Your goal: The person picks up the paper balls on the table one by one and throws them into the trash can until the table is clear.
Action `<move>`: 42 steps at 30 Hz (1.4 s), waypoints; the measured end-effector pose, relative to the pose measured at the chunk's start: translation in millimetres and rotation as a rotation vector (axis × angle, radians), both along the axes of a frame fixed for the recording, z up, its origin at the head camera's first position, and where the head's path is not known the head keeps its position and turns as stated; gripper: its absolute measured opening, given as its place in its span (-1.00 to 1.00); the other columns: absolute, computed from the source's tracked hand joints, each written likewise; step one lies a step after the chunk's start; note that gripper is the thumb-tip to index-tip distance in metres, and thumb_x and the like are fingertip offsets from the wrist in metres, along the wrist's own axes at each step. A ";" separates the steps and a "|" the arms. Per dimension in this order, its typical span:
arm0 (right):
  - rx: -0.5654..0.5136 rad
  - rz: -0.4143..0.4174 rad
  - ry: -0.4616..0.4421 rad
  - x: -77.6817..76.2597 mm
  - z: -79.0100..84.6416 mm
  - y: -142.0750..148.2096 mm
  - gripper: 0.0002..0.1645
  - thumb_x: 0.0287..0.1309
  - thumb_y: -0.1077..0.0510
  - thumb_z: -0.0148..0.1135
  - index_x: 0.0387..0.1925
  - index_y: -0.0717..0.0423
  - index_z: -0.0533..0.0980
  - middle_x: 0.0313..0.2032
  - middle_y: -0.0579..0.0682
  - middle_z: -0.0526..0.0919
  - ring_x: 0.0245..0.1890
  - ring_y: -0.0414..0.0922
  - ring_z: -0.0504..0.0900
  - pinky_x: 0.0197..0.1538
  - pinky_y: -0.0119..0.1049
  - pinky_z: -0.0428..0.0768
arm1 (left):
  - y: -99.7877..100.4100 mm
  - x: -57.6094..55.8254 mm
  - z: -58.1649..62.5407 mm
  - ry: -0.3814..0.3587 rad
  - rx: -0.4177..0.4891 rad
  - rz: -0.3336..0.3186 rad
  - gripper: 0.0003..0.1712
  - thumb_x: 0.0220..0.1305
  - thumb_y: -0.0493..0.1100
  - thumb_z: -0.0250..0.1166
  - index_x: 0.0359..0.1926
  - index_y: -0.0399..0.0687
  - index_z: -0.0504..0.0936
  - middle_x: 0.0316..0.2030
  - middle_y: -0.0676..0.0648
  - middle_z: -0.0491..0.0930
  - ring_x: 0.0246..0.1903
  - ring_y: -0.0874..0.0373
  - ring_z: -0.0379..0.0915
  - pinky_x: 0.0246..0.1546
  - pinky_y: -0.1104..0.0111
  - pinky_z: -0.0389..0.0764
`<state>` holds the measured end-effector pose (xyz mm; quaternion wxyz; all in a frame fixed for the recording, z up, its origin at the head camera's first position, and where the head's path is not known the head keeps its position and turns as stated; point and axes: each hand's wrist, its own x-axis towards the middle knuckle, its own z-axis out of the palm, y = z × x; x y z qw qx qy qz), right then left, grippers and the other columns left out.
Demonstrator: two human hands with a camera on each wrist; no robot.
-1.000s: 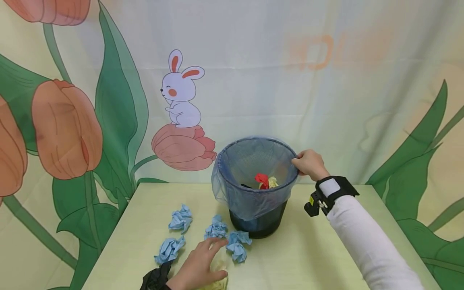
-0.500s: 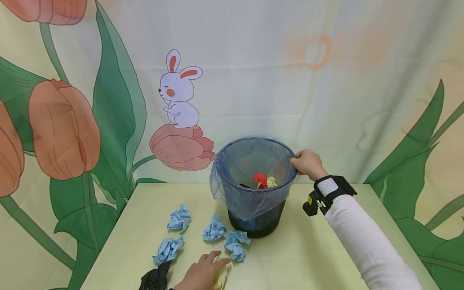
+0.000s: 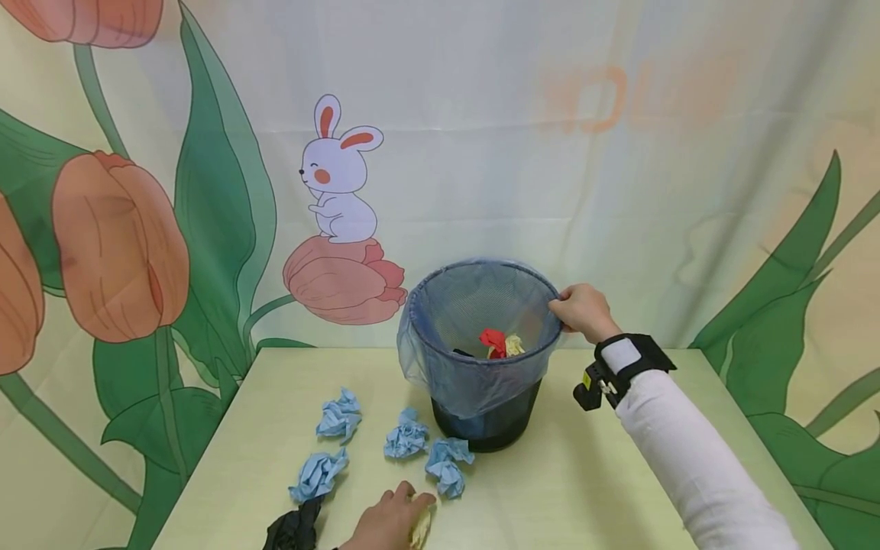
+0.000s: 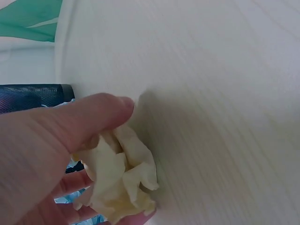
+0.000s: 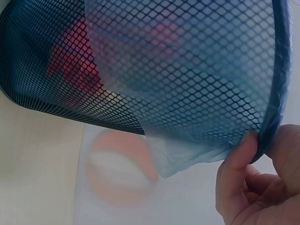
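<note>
Crumpled yellow wad (image 3: 422, 527) partly hidden

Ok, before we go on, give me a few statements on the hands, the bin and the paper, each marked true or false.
1. The right hand grips the bin at its rim. True.
2. Blue paper balls lie on the table, outside the bin. True.
3. The left hand holds one of the blue paper balls. False: it holds a pale yellow paper ball.
4. The bin is lying on its side. False: it stands with its mouth up.
5. Red paper is inside the bin. True.
6. The bin has no liner. False: a translucent blue liner is folded over its rim.
</note>
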<state>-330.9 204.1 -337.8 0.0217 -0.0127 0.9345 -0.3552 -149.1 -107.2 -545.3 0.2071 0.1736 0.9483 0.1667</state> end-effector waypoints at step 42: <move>0.013 -0.015 0.006 -3.0 -3.5 0.9 -0.62 0.06 0.19 0.00 -0.80 0.00 0.20 -0.82 -0.18 0.25 -0.74 -0.21 0.48 -0.60 -0.43 0.40 | -6.1 -23.9 61.9 0.622 0.042 -0.098 -0.81 -0.08 -0.32 0.19 -0.49 0.08 0.42 -0.65 0.13 0.25 -0.66 0.28 0.11 -0.76 0.50 0.10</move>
